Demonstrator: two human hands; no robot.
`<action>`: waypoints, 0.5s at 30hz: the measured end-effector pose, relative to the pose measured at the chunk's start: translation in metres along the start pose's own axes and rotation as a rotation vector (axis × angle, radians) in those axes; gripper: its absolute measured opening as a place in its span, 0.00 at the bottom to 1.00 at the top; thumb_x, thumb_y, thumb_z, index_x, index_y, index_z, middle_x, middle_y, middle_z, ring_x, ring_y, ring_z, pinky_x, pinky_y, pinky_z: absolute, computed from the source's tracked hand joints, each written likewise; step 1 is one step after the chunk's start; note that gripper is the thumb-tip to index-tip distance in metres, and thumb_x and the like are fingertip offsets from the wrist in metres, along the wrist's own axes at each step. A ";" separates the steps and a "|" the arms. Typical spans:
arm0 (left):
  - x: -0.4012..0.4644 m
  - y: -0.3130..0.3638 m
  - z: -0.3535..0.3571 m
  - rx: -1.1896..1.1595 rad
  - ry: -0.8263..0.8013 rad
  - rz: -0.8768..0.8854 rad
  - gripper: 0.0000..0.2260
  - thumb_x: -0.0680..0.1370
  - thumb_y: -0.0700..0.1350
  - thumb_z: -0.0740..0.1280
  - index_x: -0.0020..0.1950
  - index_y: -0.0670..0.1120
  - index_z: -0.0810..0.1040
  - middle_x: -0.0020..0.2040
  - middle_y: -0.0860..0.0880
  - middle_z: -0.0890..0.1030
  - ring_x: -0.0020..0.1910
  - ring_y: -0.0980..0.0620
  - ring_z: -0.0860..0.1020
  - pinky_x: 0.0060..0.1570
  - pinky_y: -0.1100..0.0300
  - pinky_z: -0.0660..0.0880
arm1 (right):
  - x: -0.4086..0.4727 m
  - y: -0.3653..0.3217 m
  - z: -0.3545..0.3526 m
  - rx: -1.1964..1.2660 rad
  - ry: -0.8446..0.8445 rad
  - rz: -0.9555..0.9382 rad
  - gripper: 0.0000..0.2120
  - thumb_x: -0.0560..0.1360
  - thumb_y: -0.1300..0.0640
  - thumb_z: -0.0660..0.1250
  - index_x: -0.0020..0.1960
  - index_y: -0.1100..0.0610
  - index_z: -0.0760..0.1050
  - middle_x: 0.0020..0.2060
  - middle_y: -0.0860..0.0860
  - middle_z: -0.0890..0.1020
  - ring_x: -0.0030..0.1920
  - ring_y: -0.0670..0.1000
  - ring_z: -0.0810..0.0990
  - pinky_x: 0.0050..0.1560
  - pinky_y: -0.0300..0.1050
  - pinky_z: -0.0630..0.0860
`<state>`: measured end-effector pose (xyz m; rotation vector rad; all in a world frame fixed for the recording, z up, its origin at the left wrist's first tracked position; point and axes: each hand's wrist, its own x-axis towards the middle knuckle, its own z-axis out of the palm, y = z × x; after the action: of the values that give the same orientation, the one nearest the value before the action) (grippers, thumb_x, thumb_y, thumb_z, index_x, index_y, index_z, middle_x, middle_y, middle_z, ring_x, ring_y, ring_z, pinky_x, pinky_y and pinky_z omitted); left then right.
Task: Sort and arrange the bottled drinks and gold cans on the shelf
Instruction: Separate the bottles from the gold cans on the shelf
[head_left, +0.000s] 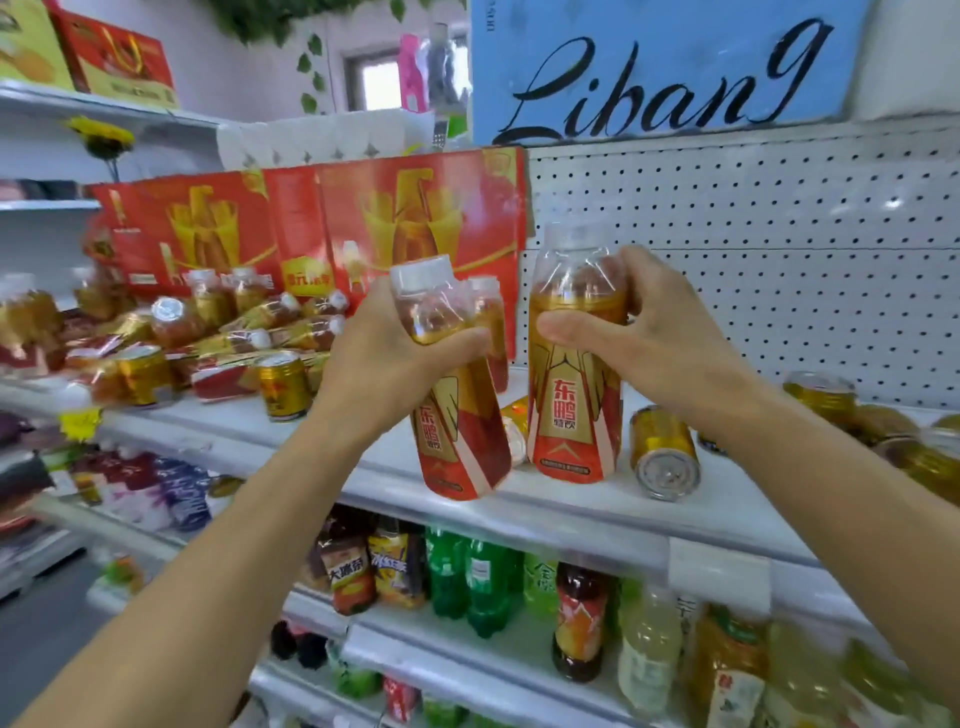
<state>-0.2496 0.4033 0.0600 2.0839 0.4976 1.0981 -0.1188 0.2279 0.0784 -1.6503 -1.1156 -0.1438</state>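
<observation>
Two bottled drinks w/ red-gold labels sit at centre, one per hand. The left hand (387, 358) has fingers curled round the neck of the left bottle (457, 410), which tilts, its base over the front lip of the white shelf (571, 506); can't tell if it touches. The right hand (660, 332) grips the shoulder of the right bottle (574, 364), upright, base on or just above the shelf. A third bottle (491, 317) stands behind the left one, mostly hidden. Just right of the upright bottle a gold can (665, 452) lies on its side, end facing out, near the front edge; more gold cans (852, 415), approx 3–4 but blurred, lie further right. Bare shelf shows behind and between those. Far left: a jumbled heap of bottles (249, 322), too blurred to count, plus 2 upright gold cans (283, 384) near the edge. Behind stand red cartons (322, 228) and, to the right, a white pegboard (753, 249).
</observation>
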 end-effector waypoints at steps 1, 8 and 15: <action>-0.004 -0.007 -0.013 0.005 0.015 -0.009 0.23 0.64 0.59 0.78 0.55 0.58 0.73 0.47 0.60 0.83 0.44 0.62 0.82 0.48 0.52 0.81 | 0.000 -0.005 0.013 0.013 -0.026 -0.004 0.17 0.68 0.46 0.75 0.51 0.49 0.71 0.42 0.44 0.79 0.37 0.33 0.78 0.32 0.26 0.72; -0.012 -0.070 -0.122 0.090 0.095 -0.059 0.26 0.64 0.62 0.76 0.57 0.55 0.75 0.47 0.60 0.83 0.44 0.64 0.81 0.48 0.54 0.80 | 0.006 -0.048 0.132 0.165 -0.135 -0.039 0.19 0.68 0.48 0.76 0.53 0.48 0.72 0.44 0.43 0.81 0.40 0.35 0.80 0.34 0.27 0.73; -0.007 -0.157 -0.260 0.173 0.083 -0.094 0.25 0.66 0.62 0.76 0.58 0.57 0.72 0.49 0.60 0.81 0.47 0.62 0.80 0.50 0.53 0.80 | 0.022 -0.092 0.278 0.286 -0.165 -0.023 0.18 0.66 0.50 0.77 0.51 0.48 0.74 0.41 0.41 0.83 0.39 0.37 0.81 0.34 0.28 0.73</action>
<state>-0.4692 0.6113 0.0379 2.1449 0.7475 1.1239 -0.2905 0.4635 0.0427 -1.4125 -1.2183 0.1355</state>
